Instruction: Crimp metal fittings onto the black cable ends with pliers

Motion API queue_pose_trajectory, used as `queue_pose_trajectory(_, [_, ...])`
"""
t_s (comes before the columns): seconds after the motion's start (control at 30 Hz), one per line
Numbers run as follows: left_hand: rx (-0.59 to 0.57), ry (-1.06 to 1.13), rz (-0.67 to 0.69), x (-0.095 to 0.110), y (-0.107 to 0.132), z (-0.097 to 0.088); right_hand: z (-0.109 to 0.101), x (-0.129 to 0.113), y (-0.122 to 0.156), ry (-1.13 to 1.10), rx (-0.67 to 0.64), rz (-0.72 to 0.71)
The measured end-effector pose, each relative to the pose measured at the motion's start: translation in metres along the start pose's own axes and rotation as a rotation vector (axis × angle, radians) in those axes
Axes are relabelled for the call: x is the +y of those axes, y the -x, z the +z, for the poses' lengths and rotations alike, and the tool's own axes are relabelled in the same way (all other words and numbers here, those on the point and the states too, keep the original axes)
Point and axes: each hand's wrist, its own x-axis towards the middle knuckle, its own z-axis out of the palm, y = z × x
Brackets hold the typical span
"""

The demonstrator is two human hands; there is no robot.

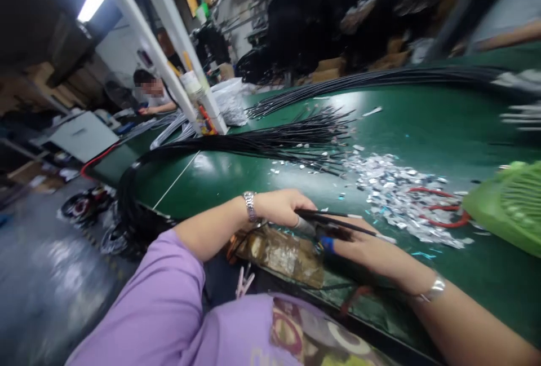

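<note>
My left hand [283, 207], with a metal-band watch at the wrist, is closed around a few black cables [338, 221] near the table's front edge. The cables point to the right and end in pale tips. My right hand [366, 248] is closed at the same cables, its fingers partly hidden behind them. A blue wrap [327, 243] covers one of its fingertips. Below the hands lies a brown taped pad [283, 254] at the table edge. Motion blurs the fine detail between the fingers.
Black cable bundles [253, 143] lie across the green table [236, 177]. Silvery scraps [397, 191] are heaped to the right, beside red-handled pliers [443, 220] and a green plastic basket [507, 202]. A white post [181, 44] rises at the back left. Another person [156, 95] sits beyond.
</note>
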Motion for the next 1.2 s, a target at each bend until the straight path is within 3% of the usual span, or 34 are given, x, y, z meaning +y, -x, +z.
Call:
queue_pose_trajectory(0.13, [0.132, 0.060, 0.098, 0.024, 0.050, -0.004, 0.000, -0.006, 0.003, 0.053, 0.011, 0.001])
queue_pose_trajectory(0.23, [0.321, 0.161, 0.084, 0.020, 0.101, 0.004, 0.001, -0.009, 0.004, 0.082, -0.010, 0.013])
queue_pose_trajectory(0.37, [0.568, 0.349, -0.043, -0.026, 0.163, 0.047, 0.005, -0.020, 0.004, 0.121, -0.030, -0.014])
queue_pose_trajectory(0.47, [0.738, 0.523, -0.158, -0.069, 0.188, 0.096, 0.013, -0.027, 0.008, 0.167, -0.195, -0.042])
queue_pose_trajectory(0.6, [0.844, 0.677, -0.224, -0.107, 0.189, 0.146, 0.042, -0.025, 0.025, 0.168, -0.459, -0.037])
queue_pose_trajectory(0.67, [0.834, 0.707, -0.229, -0.116, 0.184, 0.156, 0.065, -0.019, 0.037, 0.119, -0.484, 0.005])
queue_pose_trajectory(0.77, [0.832, 0.733, -0.171, -0.125, 0.178, 0.157, 0.101, -0.005, 0.048, 0.023, -0.478, 0.117])
queue_pose_trajectory(0.93, [0.837, 0.763, -0.035, -0.137, 0.171, 0.148, 0.145, 0.004, 0.042, -0.224, -0.235, 0.380])
queue_pose_trajectory(1.07, [0.807, 0.780, -0.057, -0.140, 0.163, 0.142, 0.164, -0.001, 0.032, -0.325, -0.146, 0.388])
queue_pose_trajectory(1.2, [0.745, 0.789, -0.079, -0.138, 0.156, 0.140, 0.174, 0.001, 0.032, -0.205, 0.057, 0.283])
